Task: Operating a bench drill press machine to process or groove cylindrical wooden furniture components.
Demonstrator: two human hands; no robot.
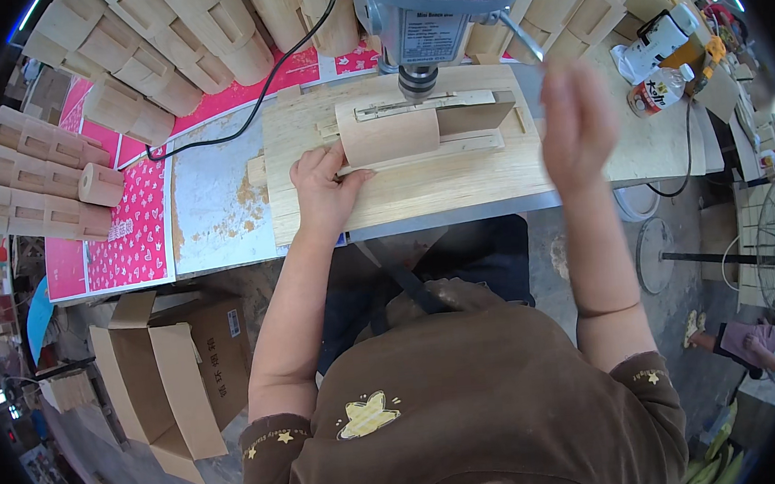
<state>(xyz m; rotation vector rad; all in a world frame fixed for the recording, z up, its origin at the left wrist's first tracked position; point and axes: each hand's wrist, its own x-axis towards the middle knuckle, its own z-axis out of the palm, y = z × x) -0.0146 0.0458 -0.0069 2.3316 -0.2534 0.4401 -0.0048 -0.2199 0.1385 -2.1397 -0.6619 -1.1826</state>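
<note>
Head view, over the bench: a pale wooden cylinder (388, 137) lies on its side in a low wooden jig (473, 144), fixed, it seems, to a plywood board (401, 186). It sits right by the chuck (418, 81) of the bench drill (430, 34), on the person's side; from where I stand I can't make out a bit.

The left hand (322, 188) is at the cylinder's left end, fingers bunched together and the thumb stretched out along the jig's near edge. Whether they truly pinch the wood, I cannot tell. The right hand (576, 127) is raised near the tip of the drill's lever (520, 36), blurred; I can't tell if its fingers are spread or closed, nor whether they touch the lever.

To me this looks like the positioning step, seating the cylinder for drilling. The next move calls for a steady left hand, kept clear of the chuck, and a sure grip on the lever. Pale cylinders with rectangular cut-outs (20, 203) stand stacked at the left.
</note>
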